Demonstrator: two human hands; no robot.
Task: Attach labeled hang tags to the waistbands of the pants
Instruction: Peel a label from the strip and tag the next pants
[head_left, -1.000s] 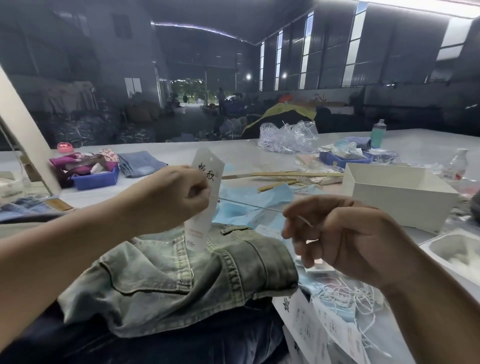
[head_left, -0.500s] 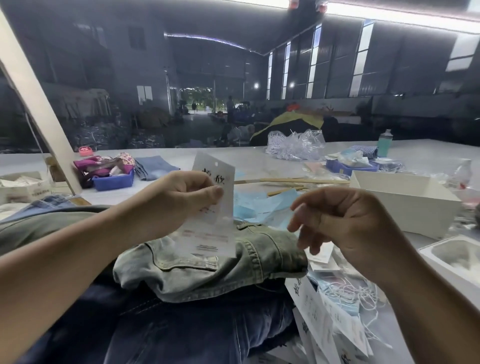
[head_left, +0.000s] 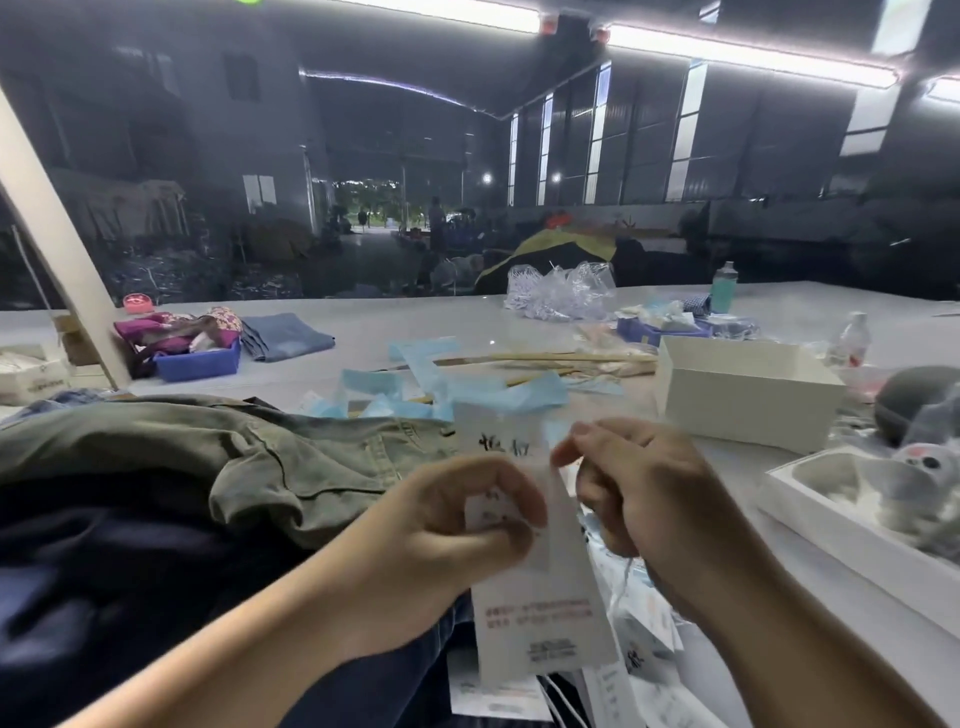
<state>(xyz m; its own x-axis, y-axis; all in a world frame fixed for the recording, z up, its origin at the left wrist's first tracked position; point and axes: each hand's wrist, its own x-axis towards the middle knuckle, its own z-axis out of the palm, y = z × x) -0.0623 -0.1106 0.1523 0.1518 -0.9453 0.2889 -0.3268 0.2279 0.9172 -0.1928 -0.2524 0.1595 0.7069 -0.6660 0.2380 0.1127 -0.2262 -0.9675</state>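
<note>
1. My left hand (head_left: 457, 525) pinched the hang tag (head_left: 540, 587) — held above my lap, beside the pants (head_left: 291, 457).
2. My right hand (head_left: 634, 499) pinched its string (head_left: 623, 577).
3. Tag not yet on the waistband — tying remained.

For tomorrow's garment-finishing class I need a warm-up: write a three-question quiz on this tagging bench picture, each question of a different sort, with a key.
1. True or false: the left hand holds the white hang tag.
2. Multiple choice: the open white box on the table stands where? A) on the person's left, B) on the person's right, C) on the pants.
3. Short answer: what colour are the pants lying uppermost on the pile beside the hands?

Key
1. True; its fingers curl round the tag, and the right hand pinches at the tag's edge.
2. B.
3. Faded olive green; they lie over darker blue ones.
</note>
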